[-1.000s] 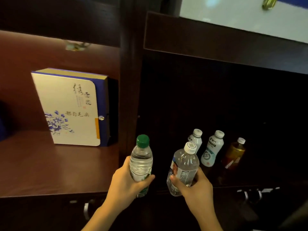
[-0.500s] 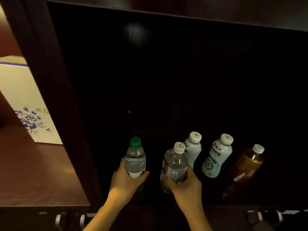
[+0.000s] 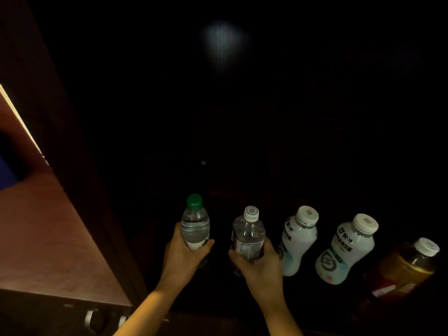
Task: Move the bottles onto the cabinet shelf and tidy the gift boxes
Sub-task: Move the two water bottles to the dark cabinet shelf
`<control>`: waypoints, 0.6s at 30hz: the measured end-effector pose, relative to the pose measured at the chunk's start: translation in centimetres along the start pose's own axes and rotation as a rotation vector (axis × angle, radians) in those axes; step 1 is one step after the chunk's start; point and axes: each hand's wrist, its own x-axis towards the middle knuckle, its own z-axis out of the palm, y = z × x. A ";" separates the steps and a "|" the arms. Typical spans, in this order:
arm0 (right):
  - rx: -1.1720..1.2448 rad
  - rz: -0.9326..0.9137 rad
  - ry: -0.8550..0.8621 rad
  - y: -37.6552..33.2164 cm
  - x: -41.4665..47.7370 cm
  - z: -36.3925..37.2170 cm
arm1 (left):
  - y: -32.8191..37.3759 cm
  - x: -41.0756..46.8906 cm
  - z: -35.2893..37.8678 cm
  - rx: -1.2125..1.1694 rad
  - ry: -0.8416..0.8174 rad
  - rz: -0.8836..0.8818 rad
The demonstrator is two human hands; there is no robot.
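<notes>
Both hands are busy here, each inside a really dark cabinet bay. The left hand (image 3: pixel 184 257) has its grip wrapped around the lower half of a green-cap bottle (image 3: pixel 195 226), clear, held upright. The right hand (image 3: pixel 258 263) is grasping a second clear bottle (image 3: pixel 247 235) with a white cap, also upright, just beside the first one but not touching it. Can't tell whether either bottle's base is actually down on the shelf, it's too dark down there.

To the right, three more stand in a row: a white bottle (image 3: pixel 299 241) just beside the right hand, another white bottle (image 3: pixel 344 251) with the same print a bit further along, then an amber bottle (image 3: pixel 407 265) with a white cap near the frame edge. They all look tilted, though that could be the wide lens.

On the left, a dark wooden divider (image 3: pixel 80 190) separates this bay from a lit reddish-brown shelf (image 3: pixel 41 238). A couple of metal handles (image 3: pixel 93 320) show at the bottom edge below it.
</notes>
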 end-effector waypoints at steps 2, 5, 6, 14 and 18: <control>-0.005 0.011 0.004 0.4 0.3 0.3 | -0.2 0.3 0.2 0.002 0.013 -0.007; -0.022 0.017 0.016 0.7 0.9 0.6 | -0.4 0.5 0.3 -0.006 0.004 -0.001; -0.026 0.016 0.015 0.7 1.0 0.6 | -0.5 0.6 0.3 -0.007 0.001 0.001; -0.051 0.000 0.010 0.9 1.2 0.6 | -1.1 0.4 0.4 -0.024 0.004 -0.029; -0.049 0.003 -0.004 0.8 1.2 0.5 | -1.0 0.2 0.4 -0.025 0.003 -0.044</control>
